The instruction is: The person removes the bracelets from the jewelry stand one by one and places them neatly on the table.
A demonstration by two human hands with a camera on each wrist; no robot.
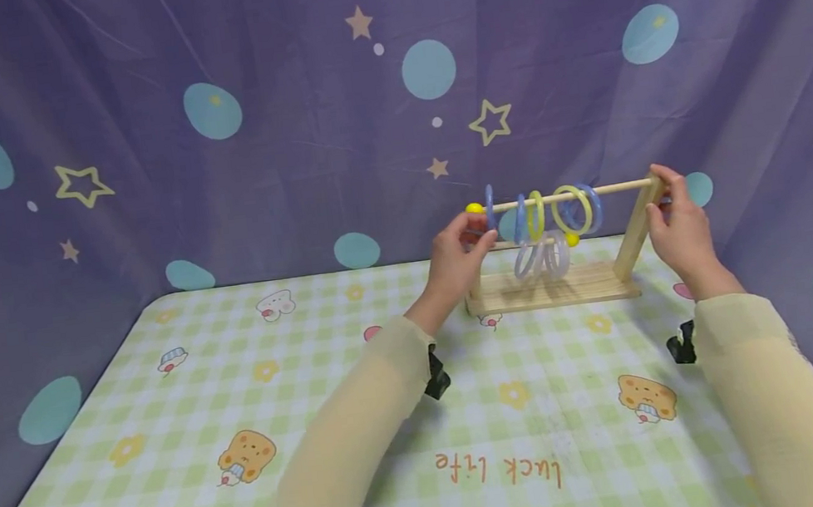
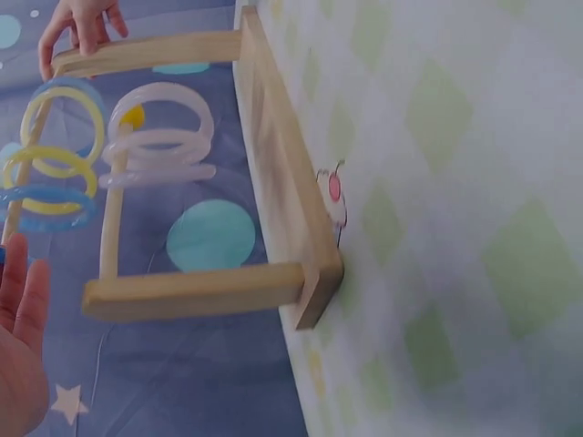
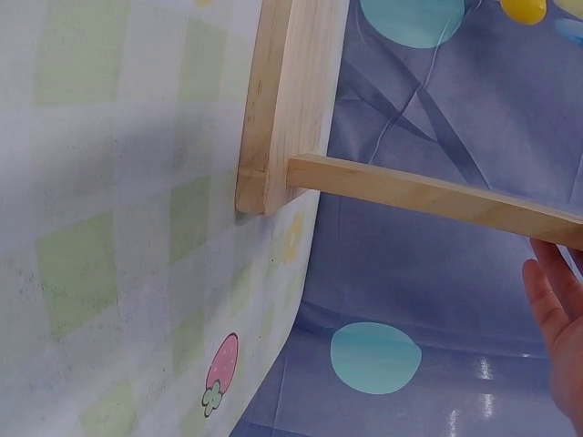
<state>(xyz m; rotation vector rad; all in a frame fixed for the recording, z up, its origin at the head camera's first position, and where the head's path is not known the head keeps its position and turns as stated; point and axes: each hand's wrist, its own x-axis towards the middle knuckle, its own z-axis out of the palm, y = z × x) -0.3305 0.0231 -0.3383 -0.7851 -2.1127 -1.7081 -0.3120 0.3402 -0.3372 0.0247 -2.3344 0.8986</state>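
Note:
A wooden rack (image 1: 554,291) stands at the back right of the table. Its upper rod (image 1: 618,189) carries blue and yellow rings (image 1: 575,209), and clear rings (image 1: 543,259) hang on a lower rod. A yellow ball (image 1: 474,209) caps the upper rod's left end. My left hand (image 1: 456,260) is at the rack's left end. In the left wrist view its fingers (image 2: 20,355) are straight and just apart from the left post (image 2: 191,291). My right hand (image 1: 678,227) grips the top of the right post (image 1: 634,240), fingers (image 2: 77,23) curled over its end.
The table wears a green checked cloth (image 1: 317,397) with bear and flower prints. A purple curtain (image 1: 250,137) with stars and dots hangs close behind the rack and along both sides. The rack's base (image 3: 291,100) sits near the table's back edge.

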